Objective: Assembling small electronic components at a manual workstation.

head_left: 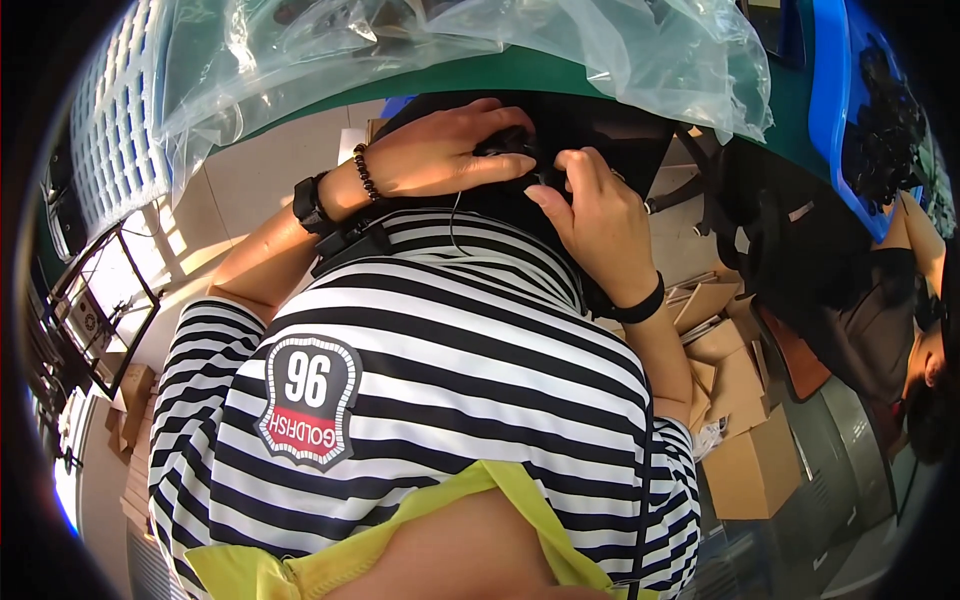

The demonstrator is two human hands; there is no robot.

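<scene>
My left hand (450,155) is curled around a small rounded black object (508,143) above my lap. Its kind cannot be made out against the dark cloth behind. From below this hand a thin dark cable (456,225) hangs down over my striped shirt. Close by on the right is my right hand (603,220), with its fingers bent and thumb and forefinger turned toward the black object. Whatever lies between those two fingertips is too dark to name.
Clear plastic bags (440,35) cover the green tabletop (450,75) ahead. A blue bin (828,100) with black parts stands far right, near another person (870,300). Cardboard boxes (745,465) sit low on the right. A white plastic basket (115,115) is at far left.
</scene>
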